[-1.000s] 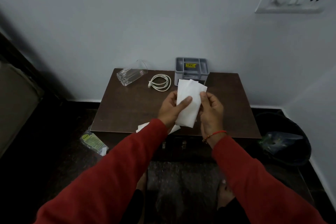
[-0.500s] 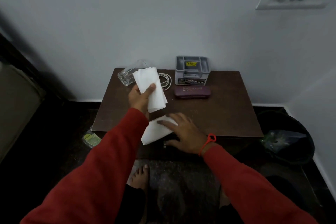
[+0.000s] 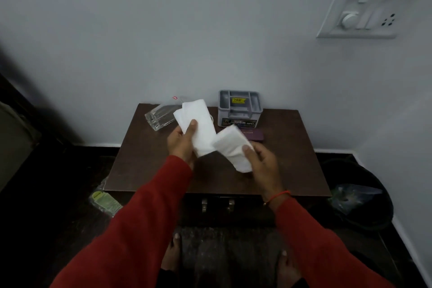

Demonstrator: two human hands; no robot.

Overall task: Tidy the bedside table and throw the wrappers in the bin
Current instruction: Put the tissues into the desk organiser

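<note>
Two folded white paper tissues are in my hands, held up over a dark brown wooden bedside table [image 3: 145, 170] that stands against a pale grey wall. My left hand [image 3: 181, 145] grips the first folded white tissue [image 3: 198, 124], thumb pressed across its front and fingers curled behind it, so the sheet stands nearly upright and leans a little to the left. My right hand [image 3: 263, 161] pinches the second folded white tissue [image 3: 232, 147] between thumb and curled fingers; this one slants from upper left to lower right. The lower ends of the two tissues overlap between my hands.

On the table's back left corner a clear plastic wrapper box [image 3: 159, 117] lies on its side, just behind the left-hand tissue. At the back centre stands a grey plastic organiser tray [image 3: 239, 107] with a yellow sticker inside. Just in front of it lies a flat maroon case [image 3: 254, 135], partly hidden by the right-hand tissue.

On the dark floor left of the table lies a crumpled green and clear plastic wrapper [image 3: 105, 201]. To the right of the table, by the wall, sits a round black bin [image 3: 374, 222] with clear plastic inside. Both my sleeves are red, and a thin red thread circles my right wrist. A white switchboard [image 3: 374, 4] is mounted on the wall at upper right.
</note>
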